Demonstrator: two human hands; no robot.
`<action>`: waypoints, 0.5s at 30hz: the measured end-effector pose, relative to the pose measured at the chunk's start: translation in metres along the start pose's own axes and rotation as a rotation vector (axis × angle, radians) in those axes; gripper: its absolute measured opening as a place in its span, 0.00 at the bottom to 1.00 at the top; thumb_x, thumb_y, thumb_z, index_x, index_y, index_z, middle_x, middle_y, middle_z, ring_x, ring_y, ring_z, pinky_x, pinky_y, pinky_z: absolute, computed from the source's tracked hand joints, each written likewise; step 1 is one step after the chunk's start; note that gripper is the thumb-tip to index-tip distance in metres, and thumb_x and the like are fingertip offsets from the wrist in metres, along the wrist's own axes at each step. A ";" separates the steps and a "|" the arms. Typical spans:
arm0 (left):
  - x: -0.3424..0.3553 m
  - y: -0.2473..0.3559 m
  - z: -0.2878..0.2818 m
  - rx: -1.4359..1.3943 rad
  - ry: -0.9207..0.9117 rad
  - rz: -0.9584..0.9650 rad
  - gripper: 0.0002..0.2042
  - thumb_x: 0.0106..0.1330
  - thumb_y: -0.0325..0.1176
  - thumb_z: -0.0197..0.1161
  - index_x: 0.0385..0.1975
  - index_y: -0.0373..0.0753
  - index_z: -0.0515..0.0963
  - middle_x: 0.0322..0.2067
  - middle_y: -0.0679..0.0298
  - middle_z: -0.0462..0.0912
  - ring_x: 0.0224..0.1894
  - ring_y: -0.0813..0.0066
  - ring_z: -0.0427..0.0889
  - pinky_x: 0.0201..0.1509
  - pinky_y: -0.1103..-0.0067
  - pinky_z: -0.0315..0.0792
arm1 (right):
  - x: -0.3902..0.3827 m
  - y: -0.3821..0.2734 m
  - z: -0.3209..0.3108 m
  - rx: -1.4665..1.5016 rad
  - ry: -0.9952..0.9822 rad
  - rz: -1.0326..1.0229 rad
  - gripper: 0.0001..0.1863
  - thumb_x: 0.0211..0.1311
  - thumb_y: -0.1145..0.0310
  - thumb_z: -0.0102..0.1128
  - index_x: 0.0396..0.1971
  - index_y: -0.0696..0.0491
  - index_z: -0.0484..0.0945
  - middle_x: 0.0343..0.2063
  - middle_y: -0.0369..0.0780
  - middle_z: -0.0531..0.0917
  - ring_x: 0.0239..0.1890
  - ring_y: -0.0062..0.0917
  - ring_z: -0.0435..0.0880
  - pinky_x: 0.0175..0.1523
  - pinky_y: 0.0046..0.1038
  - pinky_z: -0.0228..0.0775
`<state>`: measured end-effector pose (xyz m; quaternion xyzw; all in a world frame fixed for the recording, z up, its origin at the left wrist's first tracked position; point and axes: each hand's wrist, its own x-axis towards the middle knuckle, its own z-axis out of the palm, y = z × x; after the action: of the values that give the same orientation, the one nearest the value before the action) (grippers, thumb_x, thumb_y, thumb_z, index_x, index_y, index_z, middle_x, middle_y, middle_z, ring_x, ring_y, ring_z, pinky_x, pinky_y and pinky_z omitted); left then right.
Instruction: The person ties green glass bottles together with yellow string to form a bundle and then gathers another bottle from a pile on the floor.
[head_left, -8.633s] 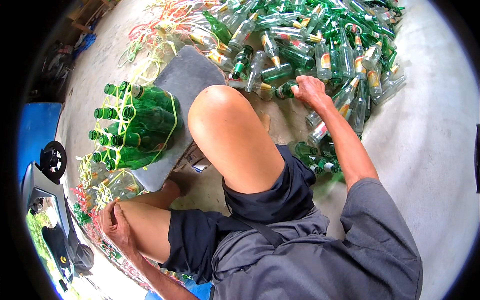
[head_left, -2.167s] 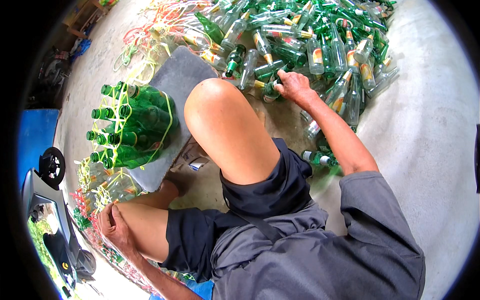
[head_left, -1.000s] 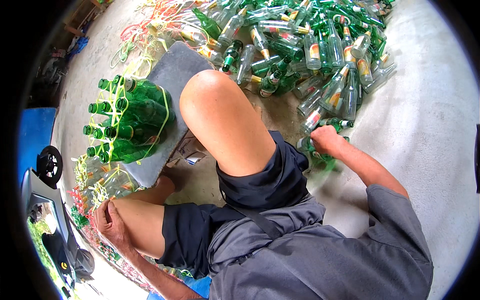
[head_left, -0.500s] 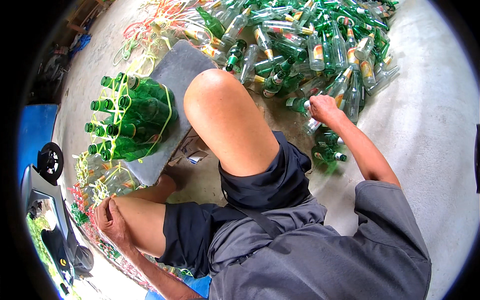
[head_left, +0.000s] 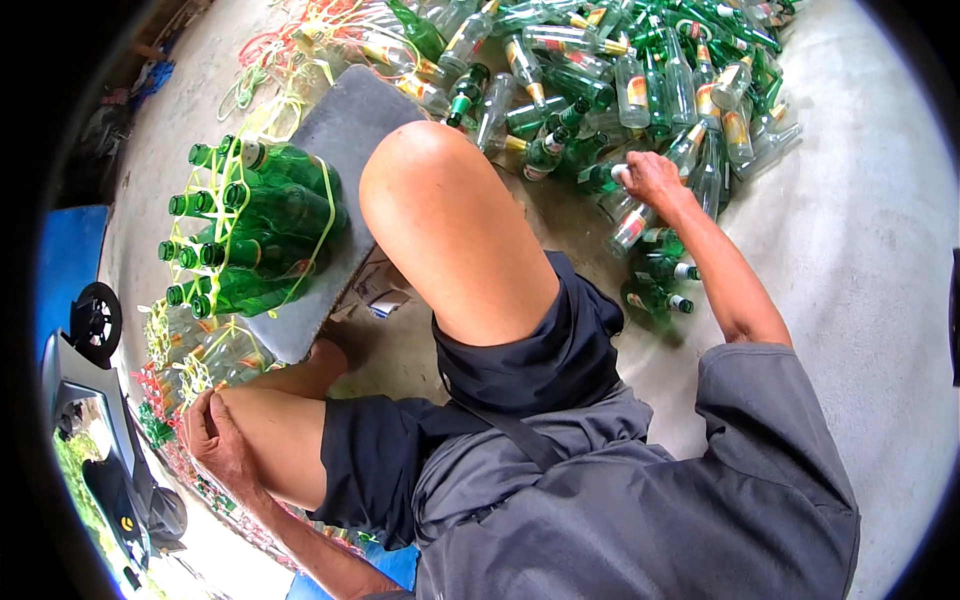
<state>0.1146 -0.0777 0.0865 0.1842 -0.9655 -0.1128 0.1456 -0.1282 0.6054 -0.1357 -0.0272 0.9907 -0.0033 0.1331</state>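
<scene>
My right hand [head_left: 652, 182] is closed around the neck end of a green bottle [head_left: 597, 178] at the near edge of a heap of loose bottles [head_left: 640, 90]. Part of that bottle is hidden by the fingers. Just below it lie a clear bottle with a label [head_left: 630, 228] and a few green bottles [head_left: 655, 296]. My left hand [head_left: 220, 440] rests on my left knee, its fingers loosely bent and nothing visible in them. In front of that knee, a bundle of green bottles [head_left: 270, 215] tied with yellow-green strapping sits on a dark grey board [head_left: 355, 125].
Loose red and yellow-green straps [head_left: 290, 60] lie at the far left beside the heap. More strapped clear bottles [head_left: 225, 358] stand left of the board. A motorbike [head_left: 110, 450] is at the left edge. Concrete floor [head_left: 850, 250] stretches along the right.
My right hand has moved slightly farther away with the green bottle. A clear bottle beside it has shifted. My left hand stays on the knee, and the view has tilted a little.
</scene>
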 end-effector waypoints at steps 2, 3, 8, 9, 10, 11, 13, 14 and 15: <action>0.000 0.000 -0.001 0.004 0.004 -0.030 0.10 0.75 0.33 0.65 0.48 0.36 0.86 0.44 0.59 0.87 0.48 0.65 0.82 0.56 0.72 0.75 | 0.005 0.002 -0.002 0.004 -0.005 -0.012 0.16 0.64 0.56 0.62 0.38 0.54 0.85 0.39 0.52 0.89 0.45 0.51 0.88 0.50 0.50 0.81; -0.001 0.001 0.000 -0.010 0.003 -0.035 0.10 0.75 0.33 0.65 0.48 0.36 0.86 0.44 0.59 0.87 0.48 0.65 0.82 0.56 0.72 0.75 | 0.005 0.002 -0.005 0.016 0.003 -0.018 0.16 0.64 0.55 0.62 0.38 0.54 0.84 0.39 0.53 0.88 0.45 0.51 0.88 0.50 0.50 0.81; 0.001 0.005 -0.001 -0.036 -0.030 -0.045 0.10 0.75 0.33 0.65 0.48 0.35 0.86 0.45 0.59 0.87 0.48 0.66 0.83 0.56 0.72 0.76 | -0.001 -0.006 -0.029 0.005 -0.076 0.028 0.20 0.67 0.52 0.65 0.45 0.53 0.79 0.42 0.53 0.87 0.49 0.53 0.87 0.53 0.51 0.79; 0.001 0.006 -0.002 -0.035 -0.030 -0.048 0.10 0.75 0.33 0.65 0.48 0.35 0.86 0.45 0.59 0.87 0.48 0.66 0.83 0.56 0.72 0.76 | -0.003 -0.009 -0.035 0.023 -0.105 0.043 0.20 0.67 0.53 0.64 0.47 0.54 0.78 0.43 0.53 0.87 0.50 0.52 0.86 0.54 0.51 0.78; 0.001 0.008 -0.002 -0.035 -0.029 -0.050 0.10 0.75 0.33 0.65 0.48 0.35 0.86 0.45 0.60 0.87 0.48 0.66 0.83 0.56 0.73 0.76 | -0.004 -0.009 -0.036 0.029 -0.115 0.037 0.20 0.67 0.53 0.64 0.46 0.54 0.77 0.43 0.53 0.87 0.51 0.52 0.86 0.54 0.51 0.78; 0.001 0.008 -0.002 -0.036 -0.025 -0.053 0.11 0.75 0.34 0.65 0.48 0.35 0.86 0.44 0.60 0.87 0.48 0.66 0.83 0.56 0.73 0.76 | -0.004 -0.009 -0.038 0.034 -0.121 0.032 0.20 0.68 0.53 0.64 0.46 0.54 0.77 0.44 0.53 0.87 0.51 0.52 0.86 0.54 0.51 0.78; 0.001 0.007 -0.002 -0.040 -0.032 -0.046 0.11 0.75 0.34 0.65 0.49 0.35 0.86 0.44 0.60 0.87 0.48 0.67 0.83 0.56 0.73 0.76 | -0.005 -0.007 -0.041 0.050 -0.122 0.034 0.20 0.68 0.52 0.64 0.46 0.55 0.77 0.44 0.54 0.87 0.52 0.52 0.86 0.55 0.51 0.77; 0.000 0.006 -0.003 -0.038 -0.034 -0.046 0.11 0.76 0.34 0.65 0.49 0.35 0.86 0.45 0.60 0.87 0.48 0.67 0.83 0.55 0.73 0.76 | -0.006 -0.007 -0.042 0.041 -0.107 0.050 0.21 0.67 0.53 0.64 0.46 0.55 0.76 0.44 0.53 0.87 0.51 0.52 0.86 0.55 0.51 0.77; 0.000 0.005 -0.003 -0.039 -0.032 -0.044 0.11 0.76 0.34 0.65 0.49 0.35 0.86 0.45 0.60 0.87 0.48 0.67 0.83 0.55 0.74 0.76 | -0.008 -0.006 -0.043 0.033 -0.092 0.067 0.21 0.67 0.53 0.64 0.47 0.55 0.76 0.44 0.53 0.87 0.51 0.52 0.86 0.55 0.51 0.78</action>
<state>0.1145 -0.0734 0.0910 0.2006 -0.9611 -0.1376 0.1310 -0.1312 0.6001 -0.0916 0.0082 0.9837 -0.0137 0.1791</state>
